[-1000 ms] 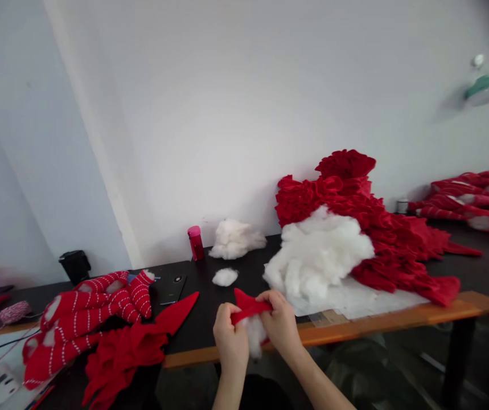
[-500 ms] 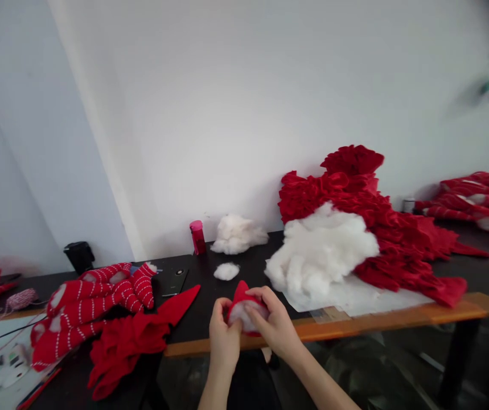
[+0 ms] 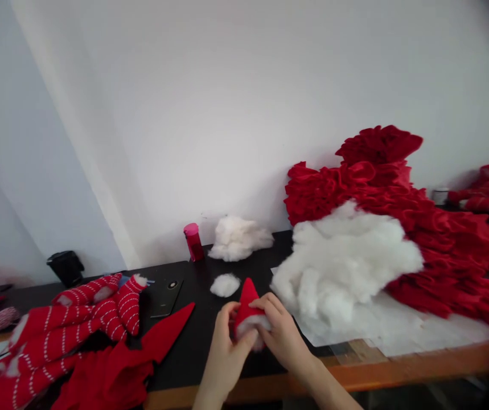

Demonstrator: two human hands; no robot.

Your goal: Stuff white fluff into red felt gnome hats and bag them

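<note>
Between my hands is a small red cone-shaped felt hat (image 3: 247, 296), its point facing away from me and white stuffing showing at its open end. My left hand (image 3: 227, 347) grips the hat's left side, thumb at the stuffing. On the right side, my right hand (image 3: 280, 330) is closed around it, fingers over the red cloth and thumb by the white fill. A small tuft of stuffing (image 3: 225, 285) lies just beyond my left hand. The large heap of white stuffing (image 3: 346, 262) rests on white sheeting to the right.
Red ruffled cloth pieces (image 3: 440, 228) are piled behind the large heap. A pink-lidded bottle (image 3: 193, 242) stands beside another stuffing clump (image 3: 239, 238). At left lie a dark phone (image 3: 167, 297), stuffed striped red cones (image 3: 56, 324) and loose red cloth (image 3: 107, 376). The table's wooden edge (image 3: 355, 376) runs along the front.
The hat has turned more upright, so more red cone and less stuffing show. My fingers have shifted around its rim. The view has moved nearer the table.
</note>
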